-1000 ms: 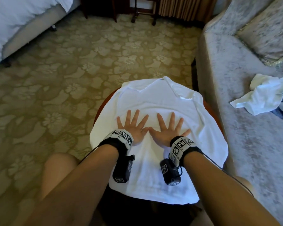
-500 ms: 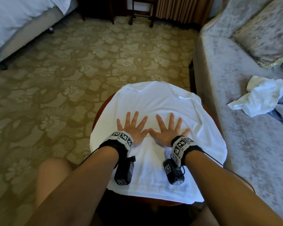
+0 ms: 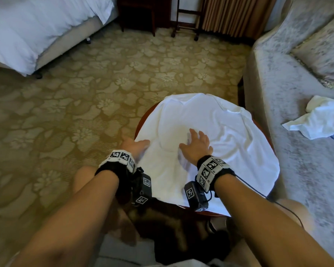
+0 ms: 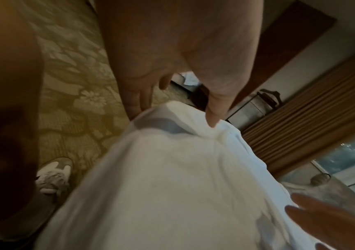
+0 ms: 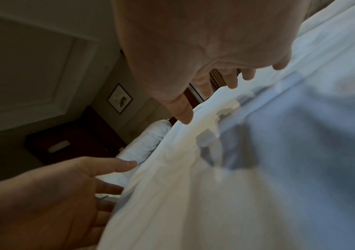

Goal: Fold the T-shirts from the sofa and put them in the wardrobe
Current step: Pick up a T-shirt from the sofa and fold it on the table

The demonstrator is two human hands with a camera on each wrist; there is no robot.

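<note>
Head view: white T-shirt (image 3: pixel 206 139) spread flat on round worktop (image 3: pixel 266 197), collar at far end, hem toward the person, long axis running straight away from the body. Left hand (image 3: pixel 135 146) at shirt's left edge, fingers extended, touching cloth; whether it pinches the edge, cannot tell. Right hand (image 3: pixel 198 146) flat, fingers spread, pressing mid-shirt. Left hand nearer the side edge, so probably a left-side fold inward next. More crumpled T-shirts (image 3: pixel 316 118) on sofa (image 3: pixel 278 83), to the right, well apart.
</note>
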